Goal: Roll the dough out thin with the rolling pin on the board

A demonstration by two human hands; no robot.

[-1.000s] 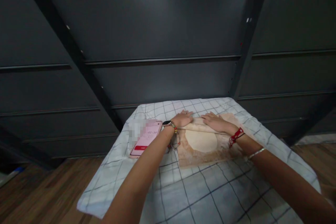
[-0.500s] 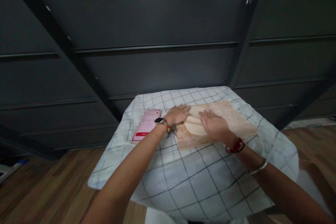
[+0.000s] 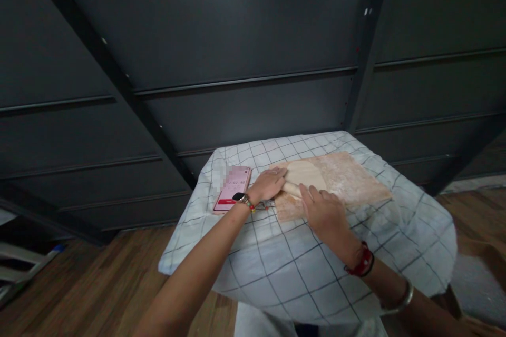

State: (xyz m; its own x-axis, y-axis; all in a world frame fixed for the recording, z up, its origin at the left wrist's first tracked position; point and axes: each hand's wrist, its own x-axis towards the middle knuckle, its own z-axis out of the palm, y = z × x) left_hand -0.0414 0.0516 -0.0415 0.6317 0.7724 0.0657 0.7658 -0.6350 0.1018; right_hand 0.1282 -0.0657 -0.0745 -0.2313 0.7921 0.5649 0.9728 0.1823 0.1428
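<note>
Rolling pin (image 3: pixel 291 189), pale and cylindrical, lies across the near part of a thin, rounded dough sheet (image 3: pixel 304 171) on a floured tan board (image 3: pixel 356 179); left hand (image 3: pixel 269 184) and right hand (image 3: pixel 326 216) rest over its opposite ends, likely to even the pressure; whether fingers close round it, cannot tell. Gridded cloth (image 3: pixel 284 253) beneath, creased; phone (image 3: pixel 239 184) at left, probably kept off the flour

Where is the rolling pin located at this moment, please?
In the head view, the rolling pin is right of the phone, its middle showing between the left hand and the right hand, at the near edge of the flat dough.
</note>
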